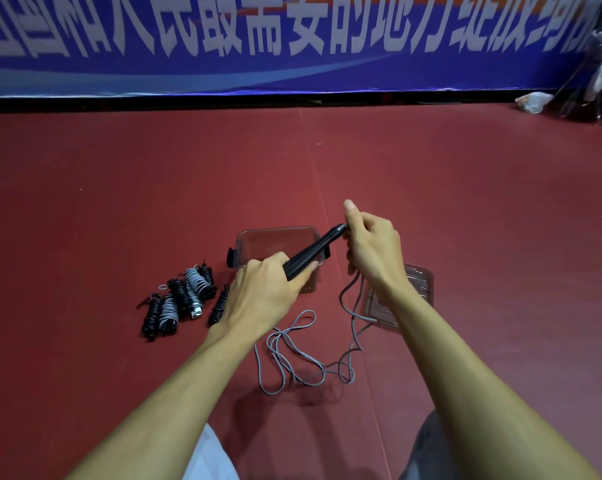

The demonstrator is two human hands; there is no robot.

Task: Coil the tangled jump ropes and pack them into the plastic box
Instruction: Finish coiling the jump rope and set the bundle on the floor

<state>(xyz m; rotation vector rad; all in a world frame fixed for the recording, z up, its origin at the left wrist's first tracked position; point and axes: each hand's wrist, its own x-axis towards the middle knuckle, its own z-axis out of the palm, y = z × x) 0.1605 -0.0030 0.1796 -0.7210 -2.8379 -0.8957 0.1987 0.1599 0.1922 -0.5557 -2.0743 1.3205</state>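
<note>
The left hand is gripping the black handle, its fingers clenched round the lower end; whether this is one handle or two held together is hard to tell. The handle is pointing up and right, over the box. The right hand is meeting the handle's tip, its fingers curled round the grey rope where it is leaving the handle, with the thumb sticking up free. From there the rope is hanging down and lying in loose, crossing loops on the floor between the forearms. One strand is passing over the edge of the lid, which is lying just right of the box.

The step in hand looks like the start of winding this rope round the handle. To do it well, the left hand should be holding the handle steady while the right is laying each turn snug against the last, working from the tip downward. Light tension is helping here: let the rope slide through the right fingers so the floor loops are feeding up one at a time. The crossings near the knees may be snagging, so pausing to shake them loose beats pulling hard.

The box appears to have nothing in it yet. Several coiled ropes are lying in a cluster on the floor left of it, waiting to be packed.
</note>
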